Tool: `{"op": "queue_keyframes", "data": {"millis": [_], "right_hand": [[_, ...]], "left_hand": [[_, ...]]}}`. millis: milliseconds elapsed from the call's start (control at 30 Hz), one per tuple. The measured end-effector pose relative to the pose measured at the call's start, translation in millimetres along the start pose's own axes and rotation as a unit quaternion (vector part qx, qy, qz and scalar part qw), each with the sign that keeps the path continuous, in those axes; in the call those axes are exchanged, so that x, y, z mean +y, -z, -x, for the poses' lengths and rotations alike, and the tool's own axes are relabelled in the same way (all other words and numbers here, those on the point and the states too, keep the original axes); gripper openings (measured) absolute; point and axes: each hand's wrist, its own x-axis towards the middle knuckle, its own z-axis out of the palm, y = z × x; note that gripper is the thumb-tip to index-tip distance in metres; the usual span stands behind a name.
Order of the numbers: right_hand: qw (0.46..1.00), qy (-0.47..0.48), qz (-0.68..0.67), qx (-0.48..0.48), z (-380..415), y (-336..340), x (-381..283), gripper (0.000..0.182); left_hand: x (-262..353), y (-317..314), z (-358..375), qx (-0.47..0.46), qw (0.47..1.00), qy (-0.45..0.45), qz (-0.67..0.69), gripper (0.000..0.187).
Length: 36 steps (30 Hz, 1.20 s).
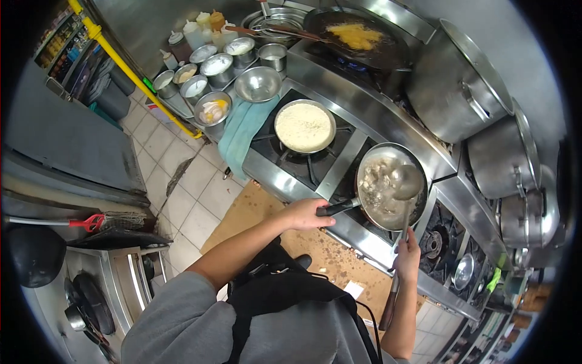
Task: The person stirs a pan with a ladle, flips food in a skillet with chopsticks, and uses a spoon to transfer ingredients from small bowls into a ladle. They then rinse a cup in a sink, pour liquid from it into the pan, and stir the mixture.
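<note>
My left hand (306, 214) grips the black handle of a frying pan (377, 219) on the stove. Pale chunks (379, 176) sit in a bubbling, cloudy liquid inside it. My right hand (408, 256) is closed around the shaft of a long metal ladle (407, 182). The ladle's bowl is in the pan, at the right side of the liquid, and its dark wooden grip hangs below my hand. On the burner to the left stands a second pan (305, 126), filled with a pale yellow, speckled mixture.
Behind, a large dark pan (388, 54) holds yellow food frying over a blue flame. Big stockpots (451, 85) line the back right. Several metal bowls (257, 85) and squeeze bottles (193, 34) stand at the left, beside a teal towel (242, 133). Cardboard (242, 212) covers the floor.
</note>
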Motion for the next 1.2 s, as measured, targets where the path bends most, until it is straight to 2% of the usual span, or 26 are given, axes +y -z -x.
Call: {"op": "queue_keyframes", "data": {"millis": [67, 133, 200, 267, 333, 400, 433, 467, 500, 600, 667, 733, 767, 800, 867, 1000, 1100, 1200], "right_hand": [[0.999, -0.024, -0.044, 0.017, 8.4, 2.0, -13.0, 0.053], [0.995, -0.063, -0.048, -0.06, 12.5, 7.7, -18.5, 0.051], [0.995, -0.057, -0.068, -0.052, 8.3, 5.0, -9.5, 0.051], [0.996, -0.005, -0.084, 0.038, -0.6, -4.9, 12.5, 0.051], [0.996, -0.074, -0.04, -0.044, 13.6, 5.3, -11.0, 0.051], [0.997, 0.027, 0.079, -0.004, 12.5, 5.5, 9.5, 0.051], [0.997, 0.016, 0.079, 0.007, 13.2, 10.1, 6.9, 0.051], [0.972, 0.063, 0.221, 0.051, 11.4, 12.4, 1.6, 0.052], [0.923, 0.107, 0.358, 0.089, 10.6, 13.7, -2.0, 0.053], [0.894, 0.054, 0.434, 0.095, 3.0, 11.9, 6.8, 0.056], [0.93, 0.032, 0.364, 0.047, 5.4, 4.7, 15.2, 0.055], [0.992, 0.041, 0.115, 0.039, 1.4, -14.8, 54.7, 0.052], [0.998, -0.047, -0.032, 0.005, 13.6, -12.5, 25.1, 0.051], [0.975, -0.13, -0.179, -0.028, 22.7, -12.3, -8.1, 0.049], [0.918, -0.162, -0.359, -0.054, 26.0, -12.5, -18.4, 0.05], [0.94, -0.127, -0.312, -0.05, 36.3, -7.8, -23.4, 0.051], [0.983, -0.085, -0.164, -0.022, 49.4, 12.0, -46.6, 0.051], [0.991, -0.034, -0.128, 0.007, 52.4, 28.6, -49.9, 0.051]], "left_hand": [[5.7, 1.4, -2.1, 0.0, 0.999, -0.015, -0.039, 0.057], [4.9, 0.4, -6.4, -0.005, 0.998, -0.006, -0.058, 0.059], [4.3, -1.9, -8.2, 0.015, 0.996, -0.02, -0.08, 0.053], [4.6, -1.2, -11.2, 0.003, 0.997, 0.001, -0.081, 0.05], [5.3, -4.5, -16.1, -0.007, 0.998, 0.021, -0.056, 0.039], [-0.6, -13.4, -15.8, 0.004, 1.0, 0.018, -0.021, 0.035], [2.5, -17.1, -13.9, -0.01, 1.0, 0.011, -0.023, 0.035], [8.7, -19.0, -8.8, 0.003, 0.999, 0.03, -0.037, 0.035], [14.6, -19.8, -3.2, 0.017, 0.997, 0.049, -0.052, 0.035], [27.8, -22.1, 6.2, 0.02, 0.997, 0.078, -0.009, 0.035], [25.9, -23.9, 4.9, 0.009, 0.996, 0.085, 0.029, 0.035], [19.3, -24.4, 1.3, 0.02, 0.998, 0.056, 0.019, 0.035], [14.3, -24.7, -1.9, 0.026, 0.999, 0.037, -0.002, 0.035], [18.8, -21.8, -2.2, 0.022, 0.999, 0.034, -0.003, 0.035], [29.9, -17.4, 2.3, 0.015, 0.997, 0.067, -0.031, 0.037], [4.7, -24.3, -7.9, 0.022, 0.998, 0.048, 0.018, 0.036], [11.6, -19.1, -5.3, 0.007, 0.998, 0.066, 0.006, 0.037], [13.3, -16.3, -2.9, 0.005, 0.998, 0.06, -0.019, 0.04]]}}
